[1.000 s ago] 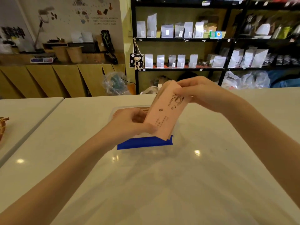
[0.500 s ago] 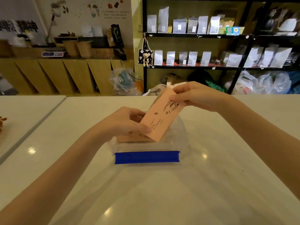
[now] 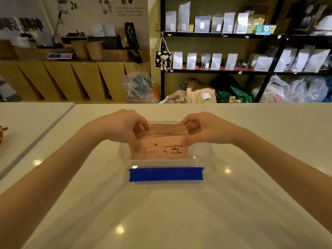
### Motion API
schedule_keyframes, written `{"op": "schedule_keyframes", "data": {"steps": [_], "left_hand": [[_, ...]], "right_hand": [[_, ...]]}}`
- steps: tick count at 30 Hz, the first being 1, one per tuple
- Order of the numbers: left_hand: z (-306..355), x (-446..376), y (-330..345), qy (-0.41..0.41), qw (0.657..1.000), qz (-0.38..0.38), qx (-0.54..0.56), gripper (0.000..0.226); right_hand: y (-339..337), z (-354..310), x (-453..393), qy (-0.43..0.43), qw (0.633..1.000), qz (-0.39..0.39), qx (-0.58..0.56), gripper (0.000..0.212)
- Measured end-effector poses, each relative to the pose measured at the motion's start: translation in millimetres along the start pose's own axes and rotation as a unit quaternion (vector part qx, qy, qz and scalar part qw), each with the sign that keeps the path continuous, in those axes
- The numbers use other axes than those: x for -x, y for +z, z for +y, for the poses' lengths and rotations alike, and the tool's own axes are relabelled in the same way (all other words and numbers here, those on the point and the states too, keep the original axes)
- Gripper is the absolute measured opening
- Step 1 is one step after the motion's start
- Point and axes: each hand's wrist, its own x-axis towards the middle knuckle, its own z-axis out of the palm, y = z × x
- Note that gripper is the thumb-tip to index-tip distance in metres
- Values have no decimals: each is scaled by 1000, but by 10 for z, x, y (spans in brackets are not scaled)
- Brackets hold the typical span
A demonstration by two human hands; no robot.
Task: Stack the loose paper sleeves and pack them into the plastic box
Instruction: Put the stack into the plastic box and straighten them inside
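**Status: stack formed, going into the box — nearly done**

- Paper sleeves (image 3: 161,141) are already gathered into one stack: pink-tan, edges up, front one printed with a coffee cup and "COFFEE". Top edges fan a bit toward the left, so not perfectly squared.
- Stack stands on edge inside the clear plastic box (image 3: 204,155), lower part below the rim, upper part sticking out above it. Can't tell if the bottom edge has reached the box floor.
- Left hand (image 3: 124,126) grip: fingers closed over the left end of the stack, thumb side toward the camera. Right hand (image 3: 199,128) grip: fingers pinched shut on the right end. Both grips are on the stack, one at each end.
- Blue strip (image 3: 166,174) lies along the near edge of the box; looks like the lid's clasp, with the lid itself lying flat toward the camera, though the clear plastic is hard to read.
- No loose sleeves visible on the white tabletop (image 3: 161,212).

Judgement: stacking done, packing mid-step. Left: seat the stack fully, let go, maybe square up the fanned tops. Closing the lid isn't in the task.
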Motion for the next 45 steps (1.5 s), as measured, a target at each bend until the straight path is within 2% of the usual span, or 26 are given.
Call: {"op": "schedule_keyframes", "data": {"steps": [7,13,19,24,26,29,31,34,36,39,45], "left_hand": [[30,40,14,-1,995,2,-99,61],[37,51,100,12,987,14,-160,59],[23,90,153,8,983,30,-179,56],[-1,144,143,6,979,90,-180,58],[-29,168,133,7,982,91,-164,57],[-85,194,156,5,988,77,-130,61],[-109,210,195,3,991,69,-114,65],[-127,244,261,5,994,64,-94,64],[-148,259,303,3,995,59,-85,65],[-172,263,358,-2,997,50,-65,66],[-145,273,417,1,996,61,-69,61]], "right_hand": [[146,-116,57,-14,994,25,101,42],[259,-118,27,17,989,-2,144,45],[307,-143,18,44,993,-19,112,44],[276,-180,49,69,993,-34,94,36],[245,-209,36,94,994,-27,38,33],[221,-229,0,172,977,18,-123,50],[236,-243,2,205,939,3,-276,55],[283,-261,23,205,866,-50,-453,45],[310,-263,15,206,844,-59,-491,42],[318,-259,11,202,831,-55,-515,45],[336,-306,62,200,824,-55,-527,42]]}}
